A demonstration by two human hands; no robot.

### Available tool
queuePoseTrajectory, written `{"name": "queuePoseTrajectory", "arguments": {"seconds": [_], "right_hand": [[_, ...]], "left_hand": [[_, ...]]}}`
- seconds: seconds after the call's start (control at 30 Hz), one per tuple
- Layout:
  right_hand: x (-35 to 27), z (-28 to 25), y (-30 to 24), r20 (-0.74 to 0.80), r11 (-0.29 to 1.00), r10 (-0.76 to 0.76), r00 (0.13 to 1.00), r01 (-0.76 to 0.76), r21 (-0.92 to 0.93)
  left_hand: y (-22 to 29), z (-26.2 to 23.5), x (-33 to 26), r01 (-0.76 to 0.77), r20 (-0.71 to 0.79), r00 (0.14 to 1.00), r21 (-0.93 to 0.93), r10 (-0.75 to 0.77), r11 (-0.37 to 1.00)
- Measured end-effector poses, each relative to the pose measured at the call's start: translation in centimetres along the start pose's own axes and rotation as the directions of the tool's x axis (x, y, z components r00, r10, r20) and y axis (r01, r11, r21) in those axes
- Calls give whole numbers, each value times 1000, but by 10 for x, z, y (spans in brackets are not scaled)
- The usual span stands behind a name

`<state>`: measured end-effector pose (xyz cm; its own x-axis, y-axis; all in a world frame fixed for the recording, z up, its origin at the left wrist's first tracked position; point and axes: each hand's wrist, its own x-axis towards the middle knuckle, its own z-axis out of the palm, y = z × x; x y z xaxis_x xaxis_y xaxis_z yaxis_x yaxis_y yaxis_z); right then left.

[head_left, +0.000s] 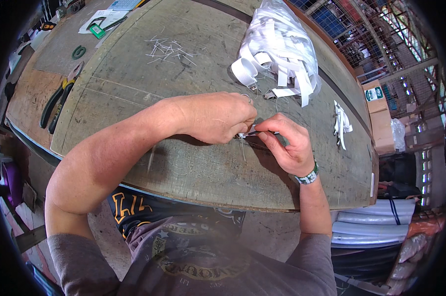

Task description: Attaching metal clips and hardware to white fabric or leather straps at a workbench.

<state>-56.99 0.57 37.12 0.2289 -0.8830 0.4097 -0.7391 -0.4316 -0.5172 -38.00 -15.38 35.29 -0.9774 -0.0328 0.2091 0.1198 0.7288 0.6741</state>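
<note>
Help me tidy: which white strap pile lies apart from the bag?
The small pile, right of the plastic bag; the larger pile is inside, partly spilling out.

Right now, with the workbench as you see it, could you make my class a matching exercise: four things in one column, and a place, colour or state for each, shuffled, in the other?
Things
1. Slim dark tool
2. Clear plastic bag
3. Pliers
4. Short thin white pieces

Places, colours and states
A. Scattered in a loose cluster
B. Held in the right hand
C. Black and yellow handles
D. Stuffed with white strips

Right pairs: 1-B, 2-D, 3-C, 4-A
</note>
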Motion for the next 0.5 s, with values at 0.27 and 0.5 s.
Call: {"name": "queuePoseTrajectory", "arguments": {"seconds": [0.27,0.5], "right_hand": [[1,4,0,6,999,-25,1000,25,-32],[1,5,-1,6,999,-12,1000,13,-46]], "left_hand": [[-1,0,0,-16,-3,1000,12,16,1000],[1,-1,1,6,8,1000,11,-6,1000]]}}
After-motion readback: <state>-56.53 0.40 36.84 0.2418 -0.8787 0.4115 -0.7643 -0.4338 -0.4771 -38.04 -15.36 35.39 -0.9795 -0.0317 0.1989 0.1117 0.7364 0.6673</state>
